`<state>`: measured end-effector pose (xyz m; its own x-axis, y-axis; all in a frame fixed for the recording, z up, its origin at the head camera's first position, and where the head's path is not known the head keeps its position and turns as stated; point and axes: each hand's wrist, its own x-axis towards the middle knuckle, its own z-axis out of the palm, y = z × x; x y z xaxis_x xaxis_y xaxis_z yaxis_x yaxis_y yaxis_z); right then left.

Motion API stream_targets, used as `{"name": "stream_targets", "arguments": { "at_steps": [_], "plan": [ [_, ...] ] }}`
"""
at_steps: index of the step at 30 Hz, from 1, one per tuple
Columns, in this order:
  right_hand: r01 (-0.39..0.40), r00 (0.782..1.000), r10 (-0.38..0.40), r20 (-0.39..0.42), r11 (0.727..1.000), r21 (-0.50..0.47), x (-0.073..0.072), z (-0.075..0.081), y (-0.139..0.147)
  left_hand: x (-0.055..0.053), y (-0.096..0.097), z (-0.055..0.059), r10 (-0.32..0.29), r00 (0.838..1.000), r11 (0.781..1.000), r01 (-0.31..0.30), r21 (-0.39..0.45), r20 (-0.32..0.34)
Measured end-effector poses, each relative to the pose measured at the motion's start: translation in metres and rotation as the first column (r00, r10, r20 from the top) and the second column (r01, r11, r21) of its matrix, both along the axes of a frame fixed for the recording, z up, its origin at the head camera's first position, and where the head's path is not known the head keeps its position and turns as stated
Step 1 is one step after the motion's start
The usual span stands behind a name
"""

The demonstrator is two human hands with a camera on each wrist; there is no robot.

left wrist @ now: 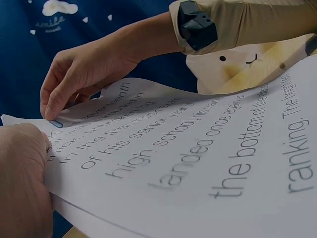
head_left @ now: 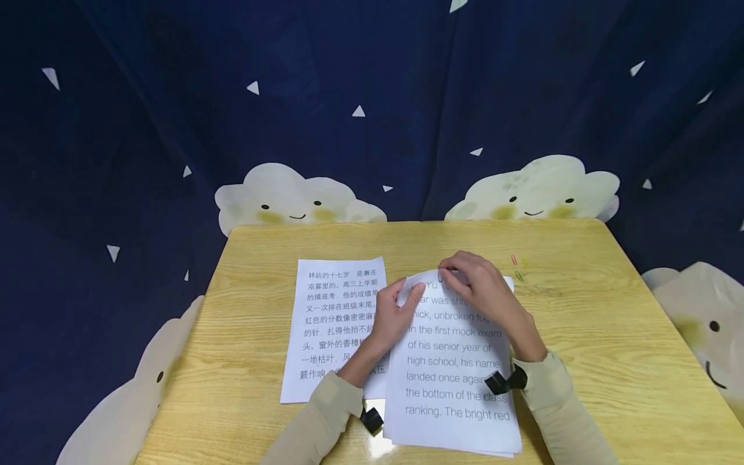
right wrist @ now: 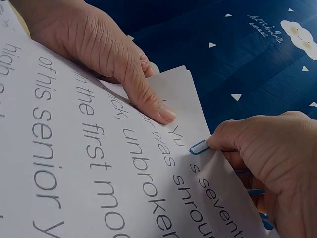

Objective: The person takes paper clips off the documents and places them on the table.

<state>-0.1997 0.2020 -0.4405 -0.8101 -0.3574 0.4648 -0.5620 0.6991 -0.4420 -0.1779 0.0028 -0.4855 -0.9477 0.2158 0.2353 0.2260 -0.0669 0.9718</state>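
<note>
My left hand [head_left: 395, 315] pinches the upper left of a stack of printed English sheets [head_left: 453, 381], thumb on the printed face. The stack's top edge is raised and bends in the left wrist view. At that top edge my right hand [head_left: 484, 284] pinches a blue paper clip [right wrist: 199, 147], thumb against its end. In the right wrist view the clip's loop lies over the printed face, beside the word "Yu". The right fingers curl behind the paper, where the sheet partly hides them.
Left of the stack lies a sheet with Chinese print [head_left: 325, 329], partly under my left forearm. A red paper clip [head_left: 514, 260], a yellow one [head_left: 525, 261] and a green one [head_left: 519, 276] lie on the wooden table [head_left: 610, 336] to the right. A dark blue curtain [head_left: 325, 77] hangs behind.
</note>
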Motion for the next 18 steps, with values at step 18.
{"name": "stream_targets", "arguments": {
  "at_steps": [18],
  "plan": [
    [0.017, 1.000, -0.018, -0.007, 0.999, -0.037, 0.0000, -0.0011, -0.0002, 0.0008, -0.0025, 0.0031, -0.059, 0.998, 0.998, 0.059, 0.023, -0.008]
  ]
}}
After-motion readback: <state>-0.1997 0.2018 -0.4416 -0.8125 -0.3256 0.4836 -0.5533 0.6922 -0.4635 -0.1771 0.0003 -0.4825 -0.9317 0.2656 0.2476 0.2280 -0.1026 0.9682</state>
